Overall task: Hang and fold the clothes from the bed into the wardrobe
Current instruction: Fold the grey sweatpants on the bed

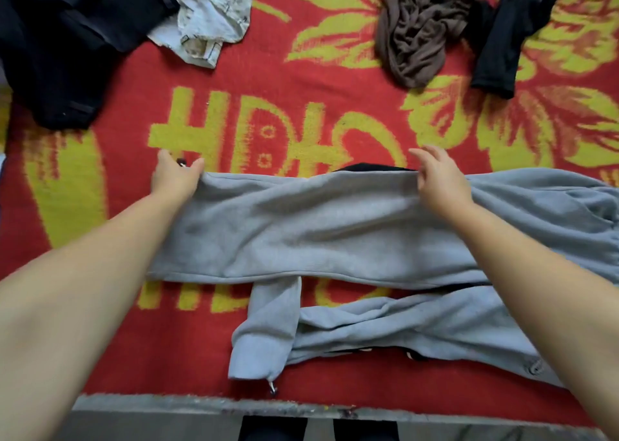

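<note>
Grey hoodie [335, 226] lies across the bed, both hands pinching its far edge.

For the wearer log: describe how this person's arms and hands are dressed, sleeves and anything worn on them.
Both forearms are bare right up to the frame edge, with no sleeves showing. The left hand and right hand wear no gloves. No watch, bracelet or ring is visible on the wrists or on the fingers that show. The picture is slightly blurred, so very small items could be missed.
</note>
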A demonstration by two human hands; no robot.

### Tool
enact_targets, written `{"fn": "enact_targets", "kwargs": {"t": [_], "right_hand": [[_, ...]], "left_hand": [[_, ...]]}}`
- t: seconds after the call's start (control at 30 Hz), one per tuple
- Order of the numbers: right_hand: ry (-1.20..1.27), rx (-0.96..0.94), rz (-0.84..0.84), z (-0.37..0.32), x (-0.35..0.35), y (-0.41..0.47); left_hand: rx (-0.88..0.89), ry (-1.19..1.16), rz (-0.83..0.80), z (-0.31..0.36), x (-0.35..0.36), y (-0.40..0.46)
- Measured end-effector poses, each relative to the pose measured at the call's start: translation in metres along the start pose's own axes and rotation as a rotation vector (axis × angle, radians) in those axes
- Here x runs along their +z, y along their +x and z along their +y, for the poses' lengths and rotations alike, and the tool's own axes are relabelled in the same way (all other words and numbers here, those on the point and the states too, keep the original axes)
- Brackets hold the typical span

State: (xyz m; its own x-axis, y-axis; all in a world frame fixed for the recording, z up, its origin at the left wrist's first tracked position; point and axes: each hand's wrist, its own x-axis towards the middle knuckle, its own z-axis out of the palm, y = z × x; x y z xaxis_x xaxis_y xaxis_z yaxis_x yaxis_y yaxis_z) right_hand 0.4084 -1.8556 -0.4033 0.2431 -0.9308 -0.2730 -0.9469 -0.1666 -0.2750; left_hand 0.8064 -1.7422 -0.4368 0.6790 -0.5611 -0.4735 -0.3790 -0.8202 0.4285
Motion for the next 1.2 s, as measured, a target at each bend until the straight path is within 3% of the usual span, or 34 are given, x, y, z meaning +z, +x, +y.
{"fn": "enact_targets", "kwargs": {"t": [0.07,0.13,0.2,0.27,0.33,0.43,0.5,0.6,0.7,0.8,0.9,0.97,1.07,1.2], "right_hand": [[-0.118,0.06,-0.21,-0.006,0.002,0.021],[-0.286,0.061,-0.389,-0.013,0.004,0.032],[-0.352,-0.013,-0.301,-0.016,0.005,0.032],[-0.319,-0.061,-0.046,-0.015,0.006,0.029],[-0.245,-0.066,0.065,-0.018,0.01,0.027],[-0.021,-0.065,0.016,-0.033,0.019,0.022],[0.015,-0.184,-0.039,-0.042,0.026,0.009],[-0.129,-0.322,-0.215,-0.049,0.037,-0.012],[-0.194,-0.179,-0.209,-0.05,0.037,-0.009],[-0.27,-0.065,-0.203,-0.047,0.024,0.015],[-0.159,-0.081,-0.327,-0.032,0.012,0.036],[-0.043,-0.089,-0.361,-0.018,0.006,0.046],[-0.102,-0.09,-0.29,0.006,0.005,0.053],[-0.135,-0.108,-0.108,0.057,0.009,0.04]], "left_hand": [[0.088,0.042,-0.013,0.006,0.001,0.003],[0.178,0.075,0.11,0.003,-0.007,0.006],[0.207,-0.005,0.318,-0.006,-0.024,0.009],[0.139,-0.095,0.463,-0.011,-0.037,0.016],[0.044,-0.106,0.409,-0.011,-0.036,0.026],[-0.038,-0.153,0.256,-0.006,-0.016,0.039],[-0.034,-0.031,0.207,-0.001,-0.007,0.028],[0.38,0.263,0.179,-0.001,0.005,-0.009],[0.78,0.362,0.0,0.019,0.029,-0.042],[0.965,0.435,-0.108,0.06,0.058,-0.063],[1.135,0.445,-0.17,0.102,0.09,-0.079],[1.145,0.541,-0.236,0.123,0.112,-0.084],[0.984,0.703,-0.232,0.138,0.128,-0.065],[0.864,0.672,-0.194,0.142,0.125,-0.039]]}}
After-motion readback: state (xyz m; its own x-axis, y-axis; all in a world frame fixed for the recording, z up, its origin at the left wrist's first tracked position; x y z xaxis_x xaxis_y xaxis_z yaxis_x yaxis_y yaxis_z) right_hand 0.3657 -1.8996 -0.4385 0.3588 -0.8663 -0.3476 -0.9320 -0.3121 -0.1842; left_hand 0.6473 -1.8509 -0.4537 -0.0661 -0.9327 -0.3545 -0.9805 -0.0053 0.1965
